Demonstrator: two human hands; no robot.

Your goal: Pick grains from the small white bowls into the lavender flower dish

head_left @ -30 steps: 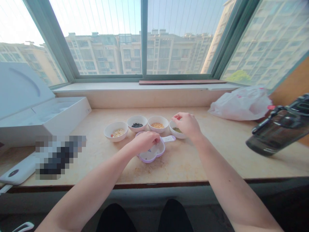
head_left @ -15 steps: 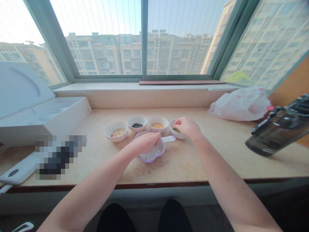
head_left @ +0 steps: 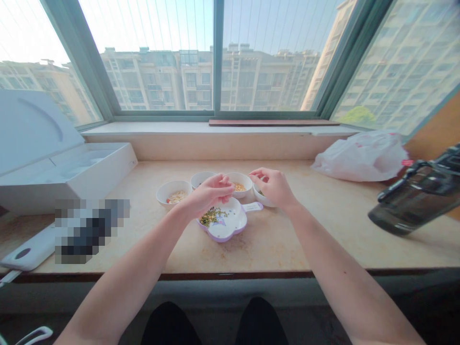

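Observation:
My left hand (head_left: 208, 194) hangs above the back of a white, lilac-rimmed cloud-shaped dish with a handle (head_left: 235, 232), its fingertips bunched beside a white bowl of orange grains (head_left: 239, 187). A pile of green and dark seeds (head_left: 211, 217) lies on the dish. My right hand (head_left: 273, 187) curls over a white bowl (head_left: 262, 201), hiding most of its green seeds. Behind my left hand, a white bowl (head_left: 201, 176) is mostly hidden. A fourth white bowl (head_left: 173, 191) holds pale flakes. Whether either hand holds grains is hidden.
A pale stone window sill (head_left: 305, 239) carries everything. A white open box (head_left: 68, 165) stands at the left, beside a pixelated object (head_left: 91, 231) and a white power bank (head_left: 30, 251). A white plastic bag (head_left: 361, 157) and a dark bottle (head_left: 413, 196) lie at the right.
My left hand has lifted off the dish and moved back over the bowls, uncovering seeds on the dish. My right hand stays over the green seed bowl, slightly further back.

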